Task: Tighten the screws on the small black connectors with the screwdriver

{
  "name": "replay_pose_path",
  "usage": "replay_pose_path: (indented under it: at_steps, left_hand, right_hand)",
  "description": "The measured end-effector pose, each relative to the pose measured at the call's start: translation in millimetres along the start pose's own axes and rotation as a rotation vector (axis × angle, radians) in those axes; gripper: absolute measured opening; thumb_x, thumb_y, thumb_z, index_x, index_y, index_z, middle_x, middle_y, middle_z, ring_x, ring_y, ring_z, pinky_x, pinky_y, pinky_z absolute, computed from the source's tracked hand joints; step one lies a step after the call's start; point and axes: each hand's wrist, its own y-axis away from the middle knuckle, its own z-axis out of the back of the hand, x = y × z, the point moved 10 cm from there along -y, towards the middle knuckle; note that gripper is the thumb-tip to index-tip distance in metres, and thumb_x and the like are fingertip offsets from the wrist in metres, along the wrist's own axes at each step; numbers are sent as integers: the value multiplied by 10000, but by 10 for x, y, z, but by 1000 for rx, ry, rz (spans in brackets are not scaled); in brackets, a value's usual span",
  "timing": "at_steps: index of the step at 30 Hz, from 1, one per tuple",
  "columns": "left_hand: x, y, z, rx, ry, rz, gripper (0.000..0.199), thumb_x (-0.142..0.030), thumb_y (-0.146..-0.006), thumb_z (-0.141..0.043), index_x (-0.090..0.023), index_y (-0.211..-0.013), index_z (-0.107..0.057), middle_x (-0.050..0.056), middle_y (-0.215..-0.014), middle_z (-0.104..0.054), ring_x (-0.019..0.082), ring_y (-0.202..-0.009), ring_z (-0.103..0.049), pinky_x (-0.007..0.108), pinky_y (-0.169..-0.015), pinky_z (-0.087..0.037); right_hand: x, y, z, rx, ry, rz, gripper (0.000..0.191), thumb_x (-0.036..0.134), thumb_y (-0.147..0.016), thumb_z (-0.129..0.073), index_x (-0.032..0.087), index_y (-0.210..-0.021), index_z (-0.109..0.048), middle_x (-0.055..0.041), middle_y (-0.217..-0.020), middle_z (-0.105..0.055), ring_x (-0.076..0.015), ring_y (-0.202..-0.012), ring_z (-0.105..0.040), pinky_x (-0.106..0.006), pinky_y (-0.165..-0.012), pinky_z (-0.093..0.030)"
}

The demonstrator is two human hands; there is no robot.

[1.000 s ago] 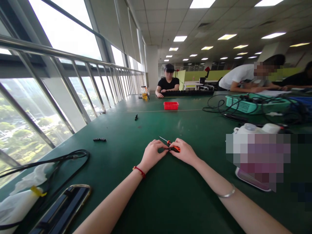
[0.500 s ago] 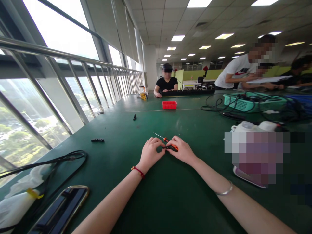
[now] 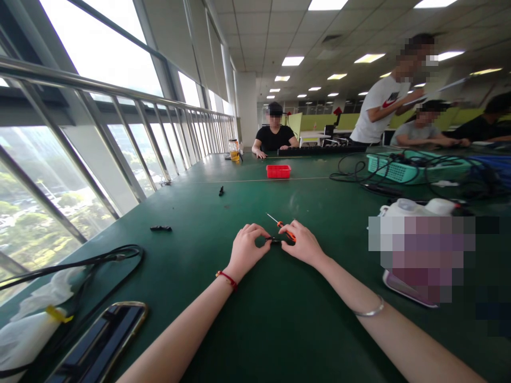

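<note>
My left hand (image 3: 248, 249) pinches the left end of a small dark part (image 3: 274, 240) just above the green table (image 3: 255, 314). My right hand (image 3: 302, 244) has its fingers curled round the orange and black handle of a screwdriver (image 3: 286, 231). The thin metal shaft points up and to the left, away from me. My right thumb is close to the right end of the dark part; whether it touches is too small to tell.
A red tray (image 3: 278, 171) stands further back. Two small black pieces (image 3: 161, 228) lie to the left. A phone (image 3: 101, 340) and cables are at the near left. On the right are a teal basket (image 3: 395, 167) and a blurred container. People are at the far side.
The screwdriver has shifted right and turned a little, and my right hand has moved slightly right. The standing person has straightened and lifted some papers.
</note>
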Motion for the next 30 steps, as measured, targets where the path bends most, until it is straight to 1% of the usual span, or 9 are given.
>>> replay_pose_path:
  at_steps: [3,5,8,14,19,25,28,30]
  left_hand:
    - [-54,4,-60,49,45,-63,67,-222,-738,-594,-206,-764,-653,8,-901,-631,164,-859,-549,327,-842,-430]
    - [-86,10,-91,73,57,-100,67,-225,-733,-600,-212,-759,-661,4,-911,-630,161,-858,-547,324,-842,-430]
    - [-93,14,-103,82,55,-114,67,-235,-728,-609,-214,-744,-670,6,-916,-628,163,-858,-544,329,-836,-432]
    - [-79,18,-115,99,44,-106,82,-250,-732,-610,-230,-741,-689,8,-1027,-624,186,-951,-534,357,-883,-422]
    - [-34,24,-182,144,52,-89,89,-268,-739,-612,-246,-749,-697,-5,-1112,-613,203,-1031,-517,378,-926,-405]
    - [108,12,-330,249,150,-15,92,-278,-737,-625,-238,-770,-701,-1,-1047,-653,189,-985,-552,353,-923,-418]
    - [107,7,-345,254,166,-5,94,-268,-736,-622,-231,-769,-701,5,-1001,-666,182,-939,-569,348,-909,-426]
    - [90,13,-310,230,157,7,96,-254,-736,-614,-223,-770,-699,13,-972,-671,183,-920,-574,347,-891,-436]
  right_hand:
    - [-120,-19,-12,-15,68,-74,190,185,-723,-525,222,-884,-619,-19,-849,-497,-148,-805,-511,-252,-706,-378]
    - [-191,-23,-11,-22,90,-119,199,156,-739,-497,221,-879,-622,-26,-847,-503,-148,-804,-509,-243,-676,-370]
    - [-247,-23,-11,-18,98,-145,186,158,-759,-491,225,-873,-622,-28,-844,-506,-145,-797,-508,-230,-630,-358]
    - [-231,-28,-6,-4,99,-108,174,175,-774,-491,225,-872,-626,-29,-858,-512,-144,-818,-506,-225,-632,-365]
    - [-243,-38,-20,4,97,-86,177,180,-774,-494,229,-879,-627,-26,-871,-519,-146,-854,-505,-222,-642,-368]
    - [-241,-48,-23,23,93,-64,179,190,-781,-490,229,-892,-624,-25,-884,-522,-143,-853,-511,-219,-635,-368]
    - [-226,-48,-13,27,92,-57,180,186,-784,-482,224,-889,-624,-25,-887,-522,-139,-847,-516,-216,-617,-363]
    - [-221,-47,-9,29,90,-56,179,186,-785,-483,224,-888,-624,-24,-885,-522,-137,-841,-517,-216,-611,-362]
